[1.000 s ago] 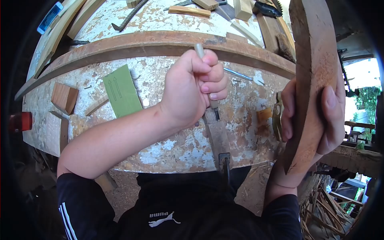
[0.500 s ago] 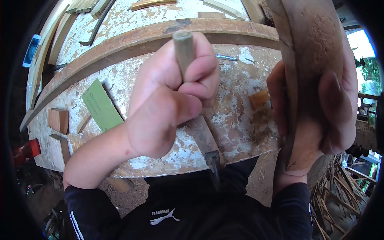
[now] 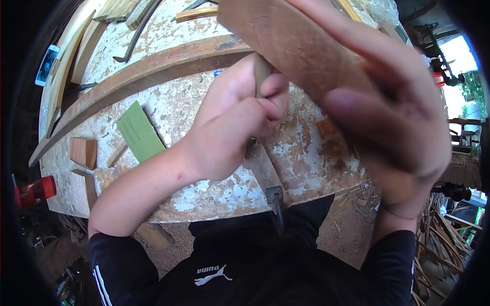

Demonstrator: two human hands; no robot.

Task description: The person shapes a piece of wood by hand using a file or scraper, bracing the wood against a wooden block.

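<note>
My left hand (image 3: 229, 122) is closed round an upright wooden handle (image 3: 262, 74) over the bench; the tool's lower end is hidden. My right hand (image 3: 403, 112), blurred, grips a thick brown wooden block (image 3: 306, 48). The block tilts up to the left, its underside at the top of the handle, touching or nearly so. Below my left hand, a flat wooden piece (image 3: 265, 171) reaches the bench's near edge, where a dark metal clamp (image 3: 274, 196) sits on it.
On the worn, paint-flecked bench (image 3: 204, 196) lie a long curved beam (image 3: 122, 79), green paper (image 3: 140, 132), a small wood block (image 3: 83, 152) and an orange-brown piece (image 3: 325, 127). A phone (image 3: 47, 65) rests far left, near a red object (image 3: 35, 193).
My right hand has swung the block from upright at the right to a leftward tilt over the handle. My left hand appears slightly further right, still gripping the handle. The view has shifted slightly.
</note>
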